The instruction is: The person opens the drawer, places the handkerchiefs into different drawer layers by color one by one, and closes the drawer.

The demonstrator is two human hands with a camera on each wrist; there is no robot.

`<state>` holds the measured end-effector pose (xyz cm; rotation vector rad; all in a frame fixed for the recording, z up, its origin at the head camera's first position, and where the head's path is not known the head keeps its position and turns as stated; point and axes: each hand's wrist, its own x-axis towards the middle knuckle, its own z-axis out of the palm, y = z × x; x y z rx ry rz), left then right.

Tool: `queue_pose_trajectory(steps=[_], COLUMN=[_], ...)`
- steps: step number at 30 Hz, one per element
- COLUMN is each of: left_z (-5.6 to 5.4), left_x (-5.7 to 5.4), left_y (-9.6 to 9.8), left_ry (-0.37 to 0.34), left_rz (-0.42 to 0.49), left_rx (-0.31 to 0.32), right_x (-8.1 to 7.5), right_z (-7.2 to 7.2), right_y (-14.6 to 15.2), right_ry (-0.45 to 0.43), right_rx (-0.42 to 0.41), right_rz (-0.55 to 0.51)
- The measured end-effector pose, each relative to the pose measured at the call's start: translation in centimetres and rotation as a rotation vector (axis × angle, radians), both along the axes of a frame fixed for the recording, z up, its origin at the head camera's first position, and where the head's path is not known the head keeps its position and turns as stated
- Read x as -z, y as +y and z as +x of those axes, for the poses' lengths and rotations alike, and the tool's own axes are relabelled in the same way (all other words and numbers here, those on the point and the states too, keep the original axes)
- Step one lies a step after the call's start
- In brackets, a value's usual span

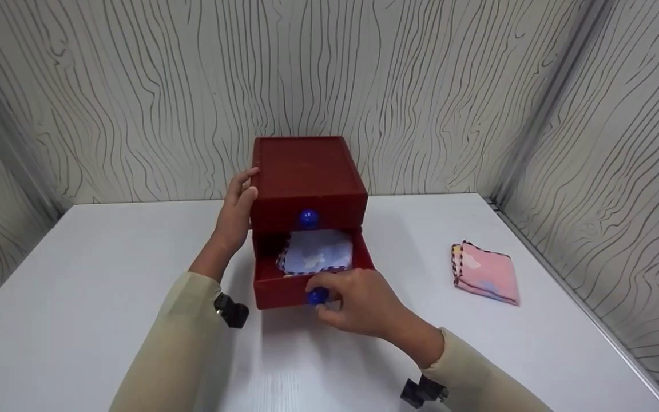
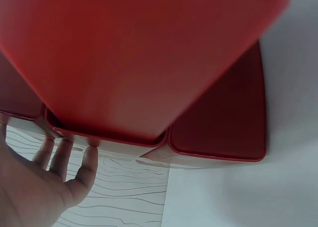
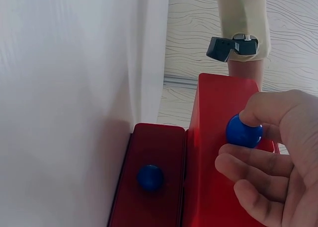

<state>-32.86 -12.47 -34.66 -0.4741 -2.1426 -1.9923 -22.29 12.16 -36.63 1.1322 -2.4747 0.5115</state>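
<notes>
A red cabinet [image 1: 306, 166] stands at the back of the white table with its middle drawer [image 1: 284, 293] pulled out. A folded light blue cloth [image 1: 321, 252] with a checkered edge lies inside that drawer. The right hand [image 1: 364, 300] pinches the drawer's round blue knob [image 3: 244, 132] between thumb and index finger, its other fingers loosely bent below. Against the cabinet's left side rests the left hand [image 1: 235, 217], fingers spread along the wall near the top edge. In the left wrist view the left fingers [image 2: 88, 167] reach the casing beside the protruding drawer.
The upper drawer's blue knob [image 1: 308, 218] and the lower drawer's blue knob [image 3: 150, 177] sit on closed fronts. A folded pink cloth [image 1: 487, 273] lies to the right on the table [image 1: 106, 297]. Wood-grain-patterned panels [image 1: 192, 86] enclose the back and sides.
</notes>
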Motion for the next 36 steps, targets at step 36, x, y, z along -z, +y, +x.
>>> queue_pose_trajectory(steps=[36], left_z=[-0.1], left_x=[0.1], left_y=[0.0], left_ry=[-0.003], left_rz=[-0.034], left_rx=[-0.014], right_x=[0.2], right_z=[-4.1], right_y=[-0.9], right_ry=[-0.091], right_rx=[0.085], right_rz=[-0.056])
